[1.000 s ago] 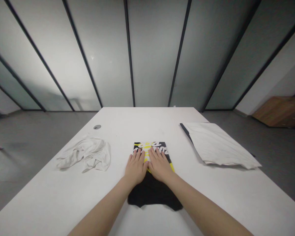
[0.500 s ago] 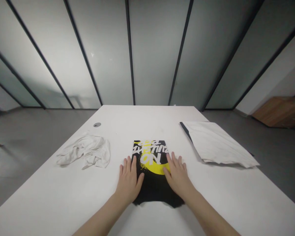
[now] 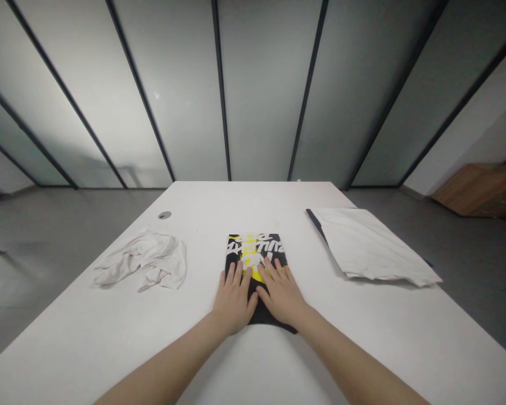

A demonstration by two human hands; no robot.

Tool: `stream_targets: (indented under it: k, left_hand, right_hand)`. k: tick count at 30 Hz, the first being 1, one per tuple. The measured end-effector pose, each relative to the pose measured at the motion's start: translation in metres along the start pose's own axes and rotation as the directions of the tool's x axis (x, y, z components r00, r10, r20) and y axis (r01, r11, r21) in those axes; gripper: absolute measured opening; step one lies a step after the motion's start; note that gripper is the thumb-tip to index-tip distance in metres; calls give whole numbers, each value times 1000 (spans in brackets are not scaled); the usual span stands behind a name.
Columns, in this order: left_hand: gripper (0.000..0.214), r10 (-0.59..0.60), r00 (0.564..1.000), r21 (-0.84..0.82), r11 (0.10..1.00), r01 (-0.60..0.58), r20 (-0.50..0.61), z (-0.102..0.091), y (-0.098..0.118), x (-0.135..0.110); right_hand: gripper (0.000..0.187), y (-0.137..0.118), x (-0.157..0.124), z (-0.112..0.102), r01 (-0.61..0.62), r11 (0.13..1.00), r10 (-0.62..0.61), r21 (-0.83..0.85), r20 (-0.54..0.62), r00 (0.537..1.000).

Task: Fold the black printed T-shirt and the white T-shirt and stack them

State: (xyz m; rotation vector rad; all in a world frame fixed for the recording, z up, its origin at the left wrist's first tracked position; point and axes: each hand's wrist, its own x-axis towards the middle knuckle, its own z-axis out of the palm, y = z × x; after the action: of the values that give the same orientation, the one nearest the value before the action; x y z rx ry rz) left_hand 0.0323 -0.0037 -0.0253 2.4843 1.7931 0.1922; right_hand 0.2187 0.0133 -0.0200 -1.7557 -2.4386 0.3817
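Observation:
A black T-shirt (image 3: 257, 246) with a yellow and white print lies folded at the middle of the white table (image 3: 253, 202). My left hand (image 3: 235, 298) rests flat on its near part, fingers spread. Beside it, my right hand (image 3: 280, 295) also presses flat, fingertips on the yellow print. The two hands nearly touch and hide the middle of the print. Only a thin black strip of the shirt shows below them.
A crumpled white cloth (image 3: 143, 261) lies to the left, and a flat folded white garment (image 3: 373, 247) lies to the right over a dark strip. The table has a small round grommet (image 3: 164, 215). Grey floor surrounds it, with frosted glass panels beyond.
My hands have moved inward from the shirt's sides to its middle. The shirt's near edge now sits farther from me, so the black bundle looks shorter.

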Motion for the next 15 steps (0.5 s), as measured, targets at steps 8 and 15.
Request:
stream_targets:
  k: [8, 15]
  left_hand:
    - [64, 8, 998, -98, 995, -15, -70, -3, -27, 98]
    - [50, 213, 960, -176, 953, -245, -181, -8, -41, 53]
  right_hand:
    - [61, 32, 85, -20, 52, 999, -52, -6, -139, 989]
    - [29, 38, 64, -20, 182, 983, -169, 12, -322, 932]
